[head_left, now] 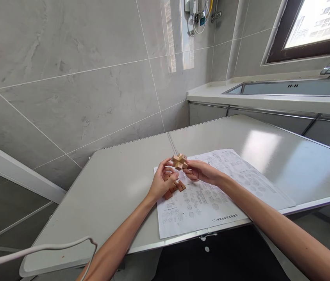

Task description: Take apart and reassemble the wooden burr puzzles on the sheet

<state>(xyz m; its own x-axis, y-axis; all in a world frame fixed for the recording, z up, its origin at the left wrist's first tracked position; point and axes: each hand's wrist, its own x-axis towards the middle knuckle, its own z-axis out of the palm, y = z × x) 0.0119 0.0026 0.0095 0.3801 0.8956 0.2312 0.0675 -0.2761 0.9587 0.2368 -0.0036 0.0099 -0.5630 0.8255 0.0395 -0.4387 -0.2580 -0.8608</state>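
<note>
Puzzle [179, 161], wooden, sat just below frame center, between both hands, over the far edge of the printed paper [211, 210]. Right hand [202, 171] pinched its right side; left hand [161, 181] had fingertips at its left side, thumb standing off, so couldn't tell if that hand gripped or just steadied it. Neither hand clearly nearer. No obvious long axis: pale, blocky, star-like, stubby ends sticking out. Darker loose pieces [181, 185] lay below, by the left thumb.
</note>
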